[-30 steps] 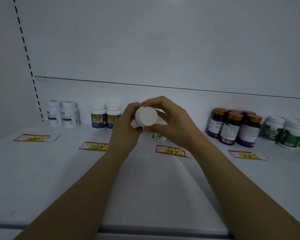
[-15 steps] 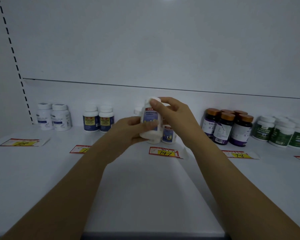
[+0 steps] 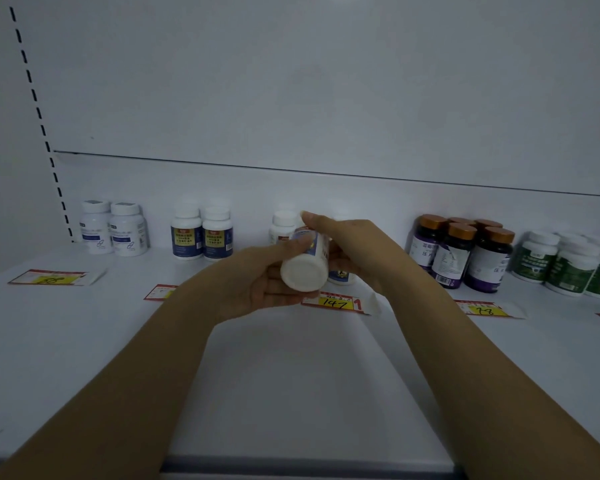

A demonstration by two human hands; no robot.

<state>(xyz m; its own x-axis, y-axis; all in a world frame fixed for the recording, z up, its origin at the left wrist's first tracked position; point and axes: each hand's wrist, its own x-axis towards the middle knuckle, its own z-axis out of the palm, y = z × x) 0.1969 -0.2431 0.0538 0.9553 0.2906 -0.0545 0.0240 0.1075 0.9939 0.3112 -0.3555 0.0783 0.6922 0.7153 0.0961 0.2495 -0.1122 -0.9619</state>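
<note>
Up over the shelf (image 3: 291,393), both hands are on one bottle (image 3: 303,273), tipped with its base toward us and held clear of the shelf: the left hand (image 3: 257,285) curls under it with the thumb on top, while the right hand (image 3: 357,251) wraps its far end. Just behind lie five price tags (image 3: 336,302). At the back stand two white bottles (image 3: 96,226), two blue-labelled bottles (image 3: 186,233), two half-hidden bottles (image 3: 283,225), four brown-capped bottles (image 3: 459,254), and green-labelled bottles (image 3: 537,259) too bunched to count.
</note>
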